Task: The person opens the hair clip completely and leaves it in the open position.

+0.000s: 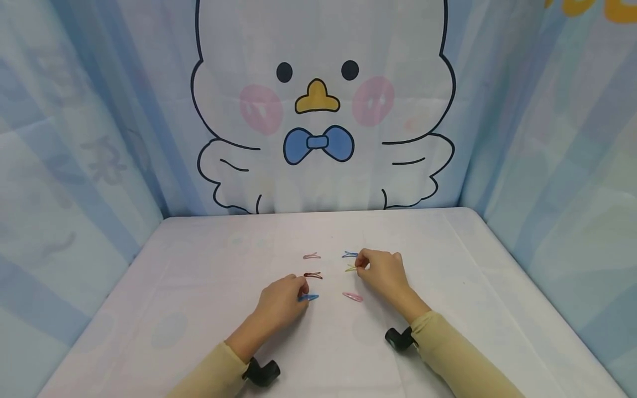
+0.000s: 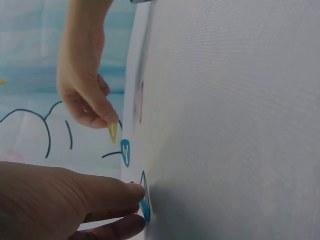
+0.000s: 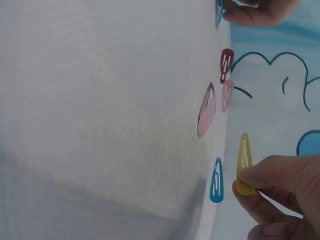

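My right hand [image 1: 385, 273] pinches a yellow snap hair clip [image 3: 244, 165] between thumb and fingers, its narrow end pointing away from the grip. Close by lies a blue hair clip [image 3: 216, 182], partly behind the fingers in the head view. On the left, my left hand [image 1: 282, 301] holds another blue hair clip [image 1: 309, 297] by one end, low at the tabletop. A dark red hair clip [image 1: 313, 275] lies just beyond its fingertips, with a light pink one [image 1: 312, 256] farther back. Nearer the front, between the hands, is a pink hair clip [image 1: 353, 297].
The clips lie in two loose columns on a white-covered table [image 1: 199, 265]. A curtain with a cartoon bird [image 1: 318, 177] hangs at the back, and blue curtains [image 1: 64, 166] stand at both sides. Each wrist wears a small black camera [image 1: 264, 373].
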Demonstrator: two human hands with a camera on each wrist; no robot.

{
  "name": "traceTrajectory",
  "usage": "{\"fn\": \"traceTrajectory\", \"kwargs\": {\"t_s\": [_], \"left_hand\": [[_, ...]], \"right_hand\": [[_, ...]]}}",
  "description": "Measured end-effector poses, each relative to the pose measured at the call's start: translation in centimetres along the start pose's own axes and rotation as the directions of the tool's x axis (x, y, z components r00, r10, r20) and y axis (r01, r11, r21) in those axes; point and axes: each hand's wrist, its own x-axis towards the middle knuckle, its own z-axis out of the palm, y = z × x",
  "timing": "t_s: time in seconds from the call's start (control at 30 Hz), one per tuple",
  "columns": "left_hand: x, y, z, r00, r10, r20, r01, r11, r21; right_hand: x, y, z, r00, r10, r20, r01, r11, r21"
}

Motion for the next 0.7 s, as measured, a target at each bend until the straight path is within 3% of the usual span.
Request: {"fn": "traceTrajectory", "kwargs": {"t_s": [0.27,0.7], "left_hand": [[-0.05,-0.15,0.24,1.0,0.015,-0.025,-0.015,1.0,0.021],[-0.32,-0.16,0.0,0.998,0.041,-0.042,-0.041,0.999,-0.006]], "right_hand": [[0.54,0.41,0.33,0.998,0.018,0.056,-0.019,1.0,0.013],[1.09,0.85,0.42,0.999,0.018,0.049,-0.018,1.0,0.01]]}}
